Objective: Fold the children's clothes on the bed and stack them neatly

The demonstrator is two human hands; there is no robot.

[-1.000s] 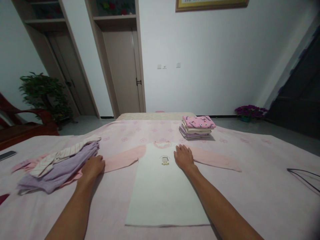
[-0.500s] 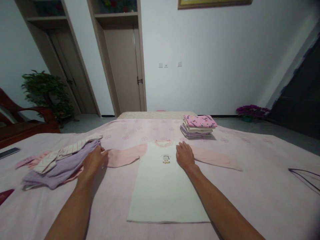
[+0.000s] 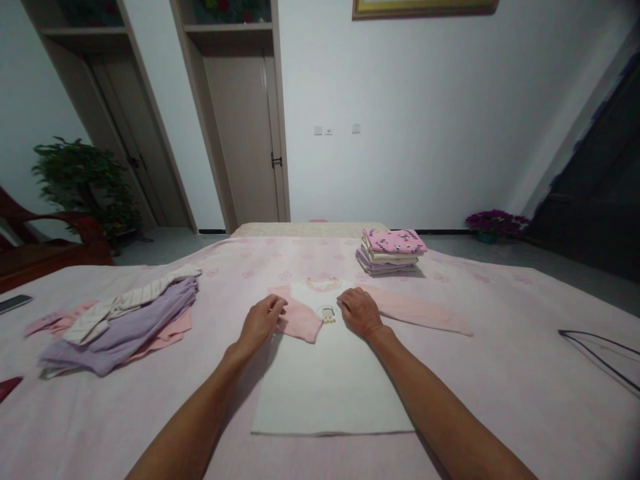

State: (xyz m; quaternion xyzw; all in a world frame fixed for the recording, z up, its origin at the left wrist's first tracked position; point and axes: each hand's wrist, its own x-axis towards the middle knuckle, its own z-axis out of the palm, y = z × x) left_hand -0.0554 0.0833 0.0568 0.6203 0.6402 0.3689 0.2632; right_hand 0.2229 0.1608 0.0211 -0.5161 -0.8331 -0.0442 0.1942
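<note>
A long-sleeved child's shirt (image 3: 330, 387) lies front up before me, with a white body, pink sleeves, a pink-trimmed collar and a small printed figure on the chest. Its left-hand sleeve (image 3: 303, 321) is folded inward across the chest. My left hand (image 3: 263, 320) is at the fold of that sleeve, fingers curled against the cloth. My right hand (image 3: 361, 311) rests on the upper chest beside the print, palm down, fingers slightly bent and pointing left. The right-hand sleeve (image 3: 420, 312) stretches straight out to the right.
A loose heap of clothes (image 3: 125, 327) lies at the left, and a neat stack of folded clothes (image 3: 393, 252) stands at the back right. A phone (image 3: 15, 304) is near the left edge. A black cord (image 3: 595, 343) lies at the right on the pink cloth (image 3: 500, 400).
My left hand has moved right from beside the heap, and the left-hand sleeve now lies folded over the shirt's chest. My right hand has shifted slightly left, its fingers more bent.
</note>
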